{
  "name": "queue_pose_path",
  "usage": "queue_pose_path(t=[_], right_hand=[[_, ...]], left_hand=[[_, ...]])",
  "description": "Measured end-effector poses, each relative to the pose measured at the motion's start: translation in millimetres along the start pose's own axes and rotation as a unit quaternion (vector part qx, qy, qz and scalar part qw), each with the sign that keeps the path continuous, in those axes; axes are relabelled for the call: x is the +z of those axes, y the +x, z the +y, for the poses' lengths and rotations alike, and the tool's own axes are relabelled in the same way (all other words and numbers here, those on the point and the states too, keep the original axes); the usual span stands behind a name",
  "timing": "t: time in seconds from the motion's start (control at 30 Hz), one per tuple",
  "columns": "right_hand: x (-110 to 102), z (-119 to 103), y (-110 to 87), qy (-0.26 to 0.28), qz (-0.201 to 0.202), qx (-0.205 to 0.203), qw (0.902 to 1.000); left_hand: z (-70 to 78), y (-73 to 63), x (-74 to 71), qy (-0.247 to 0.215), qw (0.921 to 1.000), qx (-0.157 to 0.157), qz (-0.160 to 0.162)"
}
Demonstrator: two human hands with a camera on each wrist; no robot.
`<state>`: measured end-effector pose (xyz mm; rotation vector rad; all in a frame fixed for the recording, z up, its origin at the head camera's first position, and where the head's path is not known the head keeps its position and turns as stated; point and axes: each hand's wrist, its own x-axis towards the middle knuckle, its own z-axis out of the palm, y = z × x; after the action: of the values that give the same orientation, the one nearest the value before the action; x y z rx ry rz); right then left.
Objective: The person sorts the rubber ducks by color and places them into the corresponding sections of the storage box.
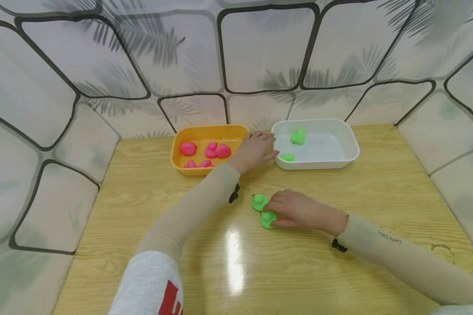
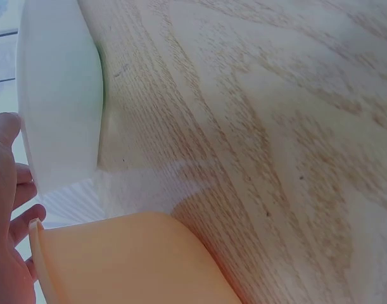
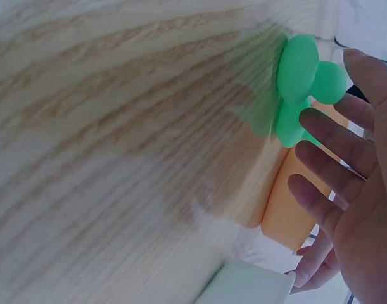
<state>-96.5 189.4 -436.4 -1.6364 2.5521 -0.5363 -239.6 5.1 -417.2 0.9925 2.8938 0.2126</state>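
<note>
Two green rubber ducks sit close together on the table: a farther duck (image 1: 259,202) and a nearer duck (image 1: 267,219). Over them reaches my right hand (image 1: 299,210), thumb and fingers spread at their right side. In the right wrist view its fingers (image 3: 336,142) are apart and loosely extended beside the ducks, not closed round either. My left hand (image 1: 254,151) spans the gap between an orange tub (image 1: 210,128) and a white tub (image 1: 319,165). Its fingertips lie at the white tub's near left rim, and the hand overlaps the orange tub's right end.
Several pink rubber ducks (image 1: 188,148) lie in the orange tub. Inside the white tub are a green duck (image 1: 298,136) and another green piece (image 1: 287,157) by its front wall. A patterned curtain (image 1: 268,52) encloses the wooden table (image 1: 378,197) at the back and sides.
</note>
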Motion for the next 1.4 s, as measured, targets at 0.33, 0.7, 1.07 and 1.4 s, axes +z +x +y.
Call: queue_pose_path(t=[0.33, 0.7, 1.07, 1.4], right_hand=[[3.7, -2.1, 0.7, 0.0, -0.021, 0.009, 0.9997], [0.6, -1.2, -5.7, 0.014, -0.022, 0.033, 0.9991], [-11.4, 13.5, -21.2, 0.01, 0.007, 0.055, 0.9984], [-35.1, 31.0, -34.6, 0.006, 0.019, 0.123, 0.9922]], left_hand=[[-1.0, 0.6, 1.4, 0.005, 1.0, -0.002, -0.005], [-1.2, -0.6, 2.5, -0.004, 1.0, 0.002, 0.004], [0.9, -2.2, -0.1, 0.003, 1.0, 0.001, 0.002], [1.9, -3.2, -1.9, -0.006, 1.0, 0.005, 0.005]])
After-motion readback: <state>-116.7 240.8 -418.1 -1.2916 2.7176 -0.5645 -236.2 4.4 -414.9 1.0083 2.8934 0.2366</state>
